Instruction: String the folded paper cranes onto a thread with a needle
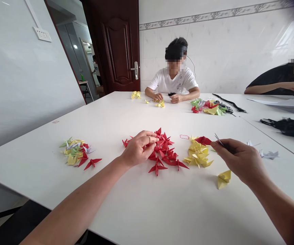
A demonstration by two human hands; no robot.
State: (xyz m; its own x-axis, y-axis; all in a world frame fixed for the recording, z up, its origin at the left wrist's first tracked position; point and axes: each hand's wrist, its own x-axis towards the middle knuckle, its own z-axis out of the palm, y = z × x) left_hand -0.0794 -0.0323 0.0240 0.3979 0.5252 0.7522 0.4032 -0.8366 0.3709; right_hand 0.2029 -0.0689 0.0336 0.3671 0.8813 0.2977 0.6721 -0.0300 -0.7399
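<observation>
Folded red paper cranes (163,151) lie in a loose pile at the middle of the table. My left hand (139,146) reaches in at the pile's left side, its fingers and thumb curled round a red paper crane, only partly visible. My right hand (241,158) is closed on thin metal tweezers (217,139), whose tips point up and left. Close to its fingertips is another red crane (203,140), at the top of a heap of yellow paper cranes (197,153); whether the hand touches it I cannot tell. A single yellow crane (224,179) lies nearer me.
Mixed-colour cranes (72,151) are heaped at the left. White cranes (269,154) lie beyond my right hand. Across the table (116,204), a person in white (174,81) handles yellow cranes, beside a mixed pile (210,107). Black cords (290,127) and another person's arm (277,86) are at right.
</observation>
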